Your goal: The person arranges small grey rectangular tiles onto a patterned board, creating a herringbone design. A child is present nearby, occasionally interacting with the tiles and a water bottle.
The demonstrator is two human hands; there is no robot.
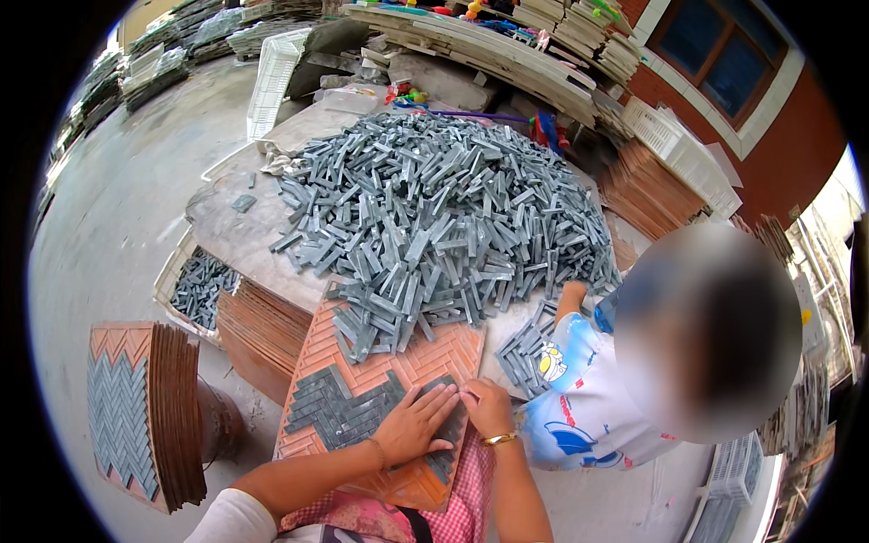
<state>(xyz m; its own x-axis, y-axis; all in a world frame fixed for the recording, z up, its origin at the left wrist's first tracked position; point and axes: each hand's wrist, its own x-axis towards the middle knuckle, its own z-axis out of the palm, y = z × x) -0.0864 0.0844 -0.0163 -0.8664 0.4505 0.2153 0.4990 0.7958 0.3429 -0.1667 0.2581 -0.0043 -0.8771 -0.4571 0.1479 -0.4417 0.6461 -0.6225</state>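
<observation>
An orange-brown herringbone mould board (460, 351) lies in front of me, its near end by my lap. Grey stone strips (348, 409) fill part of its zigzag slots. My left hand (418, 427) rests flat on the board and the laid strips, fingers stretched out and together. Beside its fingertips, at the board's right edge, my right hand (490, 409) is closed, thumb and fingers pinched; whatever they hold is hidden. A gold-coloured bangle circles the right wrist. A large heap of loose grey stone strips (453, 208) spills onto the far end of the board.
At my right, a child (579, 389) reaches toward grey strips on the table (258, 240). To the left stand a strip-filled mould stack (118, 416), more stacked boards (262, 335) and a white crate of strips (172, 262). Another white crate (679, 154) sits at back right.
</observation>
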